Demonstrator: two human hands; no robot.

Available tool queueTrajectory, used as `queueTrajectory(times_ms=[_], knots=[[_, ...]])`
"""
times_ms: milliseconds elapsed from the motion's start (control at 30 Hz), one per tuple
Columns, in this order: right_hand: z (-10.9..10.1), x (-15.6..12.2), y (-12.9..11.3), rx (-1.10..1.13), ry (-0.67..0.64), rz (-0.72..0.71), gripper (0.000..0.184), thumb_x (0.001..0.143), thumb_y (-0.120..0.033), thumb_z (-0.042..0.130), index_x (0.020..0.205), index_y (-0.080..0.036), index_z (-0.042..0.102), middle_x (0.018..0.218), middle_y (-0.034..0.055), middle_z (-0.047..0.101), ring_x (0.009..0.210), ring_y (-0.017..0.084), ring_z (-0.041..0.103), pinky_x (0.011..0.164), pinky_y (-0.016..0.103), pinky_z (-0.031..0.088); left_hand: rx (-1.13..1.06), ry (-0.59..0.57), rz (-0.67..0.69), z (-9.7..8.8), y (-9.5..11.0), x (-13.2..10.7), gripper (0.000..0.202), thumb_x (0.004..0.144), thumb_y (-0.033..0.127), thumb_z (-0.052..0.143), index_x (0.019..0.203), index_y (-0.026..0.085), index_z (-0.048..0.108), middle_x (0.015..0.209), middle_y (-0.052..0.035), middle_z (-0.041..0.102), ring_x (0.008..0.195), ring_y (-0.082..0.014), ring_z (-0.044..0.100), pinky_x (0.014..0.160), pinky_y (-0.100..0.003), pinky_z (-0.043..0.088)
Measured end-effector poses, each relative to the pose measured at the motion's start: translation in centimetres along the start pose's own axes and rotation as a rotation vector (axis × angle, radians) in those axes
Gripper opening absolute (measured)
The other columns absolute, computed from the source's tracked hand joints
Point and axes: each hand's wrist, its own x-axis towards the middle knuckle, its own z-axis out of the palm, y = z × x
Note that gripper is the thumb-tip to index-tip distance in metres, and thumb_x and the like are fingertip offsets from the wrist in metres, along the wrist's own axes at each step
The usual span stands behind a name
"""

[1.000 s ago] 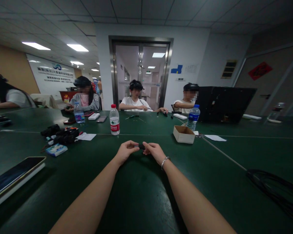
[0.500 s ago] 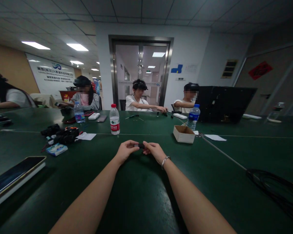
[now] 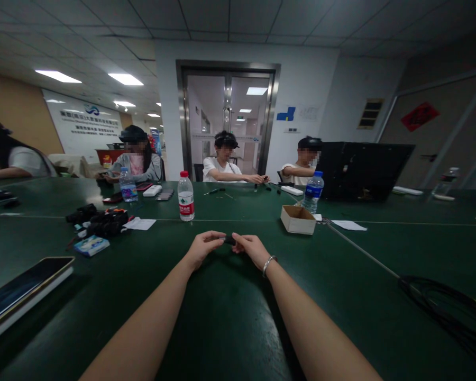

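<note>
Between my two hands, above the green table point(image 3: 230, 328), is a small dark oblong object point(image 3: 229, 241). It is too small and dim for me to tell its kind. My left hand point(image 3: 201, 250) pinches its left end between thumb and fingers. From the other side my right hand point(image 3: 252, 247), with a silver bangle at the wrist, grips the right end. Both hands are closed, and my fingers hide the object's ends.
A red-capped bottle point(image 3: 186, 197) stands beyond my left hand. Past my right hand are an open cardboard box point(image 3: 298, 220) and a blue-capped bottle point(image 3: 313, 191). A phone point(image 3: 27, 291) lies left, coiled black cable point(image 3: 440, 304) right. Several people sit across the table.
A pale grey section near my left fingertips is now less visible, and the dark part sits closer to them. My hands stay in nearly the same place.
</note>
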Motion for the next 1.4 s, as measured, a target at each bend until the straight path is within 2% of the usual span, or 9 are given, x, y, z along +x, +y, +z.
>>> queueTrajectory(times_ms=[133,233,300,433,567,700,833,1000,1400], knots=[[-0.1,0.1,0.3,-0.008,-0.004,-0.016,0.044,0.067,-0.055,0.065,0.063,-0.011,0.063,0.06,0.0052,0.062,0.056,0.013,0.056,0.058,0.024,0.045,0.006,0.02,-0.03,0.4,-0.1,0.3,0.034,0.064,0.031,0.07,0.093,0.014,0.063,0.083,-0.0069,0.065,0.071,-0.0133,0.059,0.067,-0.024,0.046],[-0.1,0.2,0.3,-0.008,-0.002,-0.018,0.042,0.065,-0.053,0.069,0.065,-0.011,0.063,0.059,0.0043,0.061,0.054,0.012,0.055,0.057,0.023,0.044,0.15,0.01,-0.045,1.0,-0.4,0.6,0.035,0.075,0.04,0.055,0.094,0.011,0.06,0.057,-0.0007,0.057,0.044,-0.0079,0.049,0.044,-0.018,0.035],[-0.1,0.2,0.3,0.011,-0.001,-0.011,0.042,0.063,-0.052,0.07,0.067,-0.011,0.063,0.058,0.0037,0.06,0.054,0.012,0.055,0.056,0.023,0.044,0.212,-0.001,-0.045,1.2,-0.5,0.7,0.039,0.08,0.044,0.045,0.099,0.012,0.057,0.052,0.0012,0.053,0.039,-0.0073,0.044,0.038,-0.018,0.029],[-0.1,0.2,0.3,0.037,0.003,0.002,0.042,0.062,-0.052,0.071,0.07,-0.011,0.064,0.058,0.003,0.06,0.053,0.012,0.056,0.056,0.023,0.044,0.173,0.004,-0.048,1.3,-0.5,0.8,0.04,0.076,0.039,0.05,0.108,0.016,0.051,0.064,0.0012,0.055,0.043,-0.0068,0.048,0.038,-0.016,0.027],[-0.1,0.2,0.4,0.025,-0.007,0.001,0.041,0.062,-0.05,0.072,0.071,-0.011,0.064,0.058,0.0029,0.06,0.054,0.012,0.056,0.056,0.022,0.044,0.192,-0.029,-0.028,1.1,-0.4,0.7,0.041,0.078,0.044,0.043,0.102,0.013,0.055,0.054,0.002,0.05,0.04,-0.0066,0.041,0.039,-0.017,0.026],[-0.2,0.2,0.4,0.015,-0.017,-0.01,0.04,0.063,-0.05,0.071,0.072,-0.012,0.065,0.06,0.0026,0.061,0.055,0.012,0.056,0.057,0.023,0.044,0.182,-0.017,-0.061,1.1,-0.3,0.7,0.038,0.075,0.042,0.047,0.102,0.016,0.056,0.066,-0.0007,0.055,0.045,-0.007,0.045,0.04,-0.017,0.024],[-0.2,0.1,0.2,-0.009,-0.018,-0.008,0.039,0.064,-0.049,0.071,0.072,-0.011,0.064,0.06,0.0026,0.061,0.056,0.012,0.056,0.058,0.022,0.044,0.19,-0.027,-0.036,1.1,-0.3,0.8,0.038,0.077,0.042,0.043,0.099,0.015,0.057,0.058,0.0008,0.051,0.044,-0.0073,0.041,0.04,-0.018,0.023],[-0.1,0.0,0.1,0.004,-0.021,-0.007,0.038,0.064,-0.048,0.071,0.069,-0.011,0.063,0.059,0.0025,0.061,0.055,0.011,0.056,0.058,0.022,0.044,0.184,-0.032,-0.053,1.1,-0.2,0.7,0.036,0.074,0.037,0.046,0.102,0.015,0.056,0.061,0.0003,0.054,0.043,-0.0076,0.041,0.04,-0.019,0.022],[-0.3,0.2,0.6,0.025,-0.023,-0.011,0.04,0.065,-0.049,0.069,0.073,-0.011,0.064,0.062,0.0036,0.061,0.058,0.012,0.056,0.059,0.022,0.044,0.172,-0.038,-0.049,1.2,0.1,0.7,0.037,0.075,0.036,0.044,0.102,0.014,0.055,0.059,0.0006,0.053,0.043,-0.0073,0.042,0.041,-0.018,0.023]])
